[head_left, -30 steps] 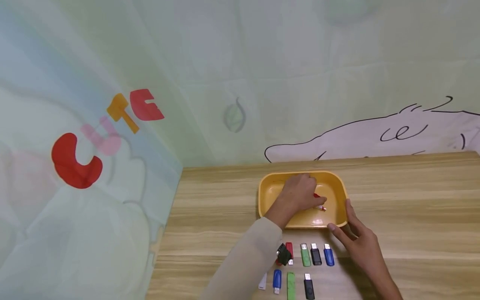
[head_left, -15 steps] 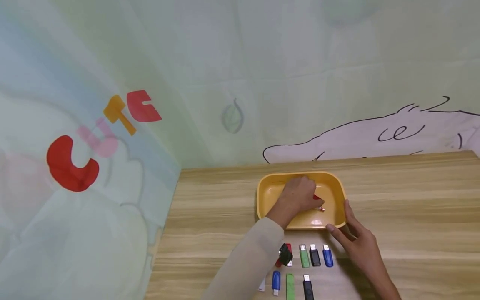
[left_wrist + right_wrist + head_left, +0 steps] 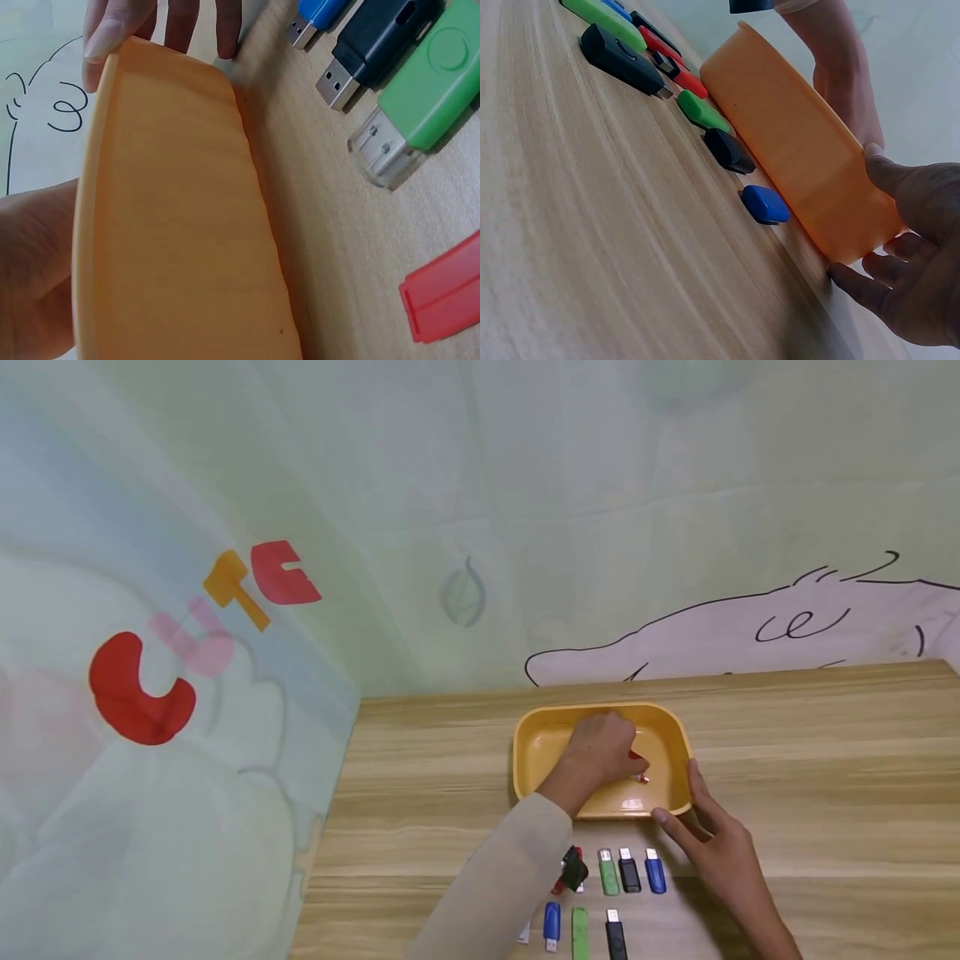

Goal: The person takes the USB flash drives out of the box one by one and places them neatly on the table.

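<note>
My left hand [image 3: 600, 750] is inside an orange plastic tub [image 3: 538, 752], fingers curled downward. Under its thumb shows a red USB stick [image 3: 634, 757] with a pale end, which the hand appears to grip; most of the stick is hidden. My right hand [image 3: 722, 847] holds the tub's near right corner. In the right wrist view, the thumb of the right hand [image 3: 922, 232] lies at the rim and its fingers are under and against the outer wall. From the left wrist view, the tub's side wall [image 3: 180, 202] hides the left hand's fingers.
On the wooden table [image 3: 420, 777] before the tub lie USB sticks in rows: green [image 3: 608, 873], black [image 3: 629, 872] and blue [image 3: 656, 872]. Nearer are another blue stick [image 3: 552, 922], a long green one [image 3: 580, 933] and a black one [image 3: 617, 937]. The left sleeve [image 3: 498, 881] partly covers others.
The head view has shifted slightly. Both hands stay at the tub in nearly the same places; the left thumb and the red USB stick have hardly moved.
</note>
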Demonstrator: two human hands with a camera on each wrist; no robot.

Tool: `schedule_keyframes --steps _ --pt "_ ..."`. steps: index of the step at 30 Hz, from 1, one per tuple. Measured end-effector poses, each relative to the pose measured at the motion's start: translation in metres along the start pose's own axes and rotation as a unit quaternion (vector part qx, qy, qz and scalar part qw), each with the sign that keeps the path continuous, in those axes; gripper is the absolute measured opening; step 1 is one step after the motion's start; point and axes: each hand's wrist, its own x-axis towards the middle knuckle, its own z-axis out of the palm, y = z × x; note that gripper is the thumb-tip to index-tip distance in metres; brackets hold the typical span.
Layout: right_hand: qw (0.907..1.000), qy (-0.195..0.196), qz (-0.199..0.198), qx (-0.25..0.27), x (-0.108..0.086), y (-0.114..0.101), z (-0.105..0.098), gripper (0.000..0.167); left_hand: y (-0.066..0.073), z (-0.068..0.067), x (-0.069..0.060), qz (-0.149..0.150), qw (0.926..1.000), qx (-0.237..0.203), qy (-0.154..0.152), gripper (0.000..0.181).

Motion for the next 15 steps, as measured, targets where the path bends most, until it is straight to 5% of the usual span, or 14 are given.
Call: schedule_keyframes --steps 15 --pt "0.9995 0.011 -0.024 0.014 -0.0004 0.0008 0.0002 0.089 0.0029 0.0002 0.0004 -0.006 1.0000 -0.004 -0.002 0.035"
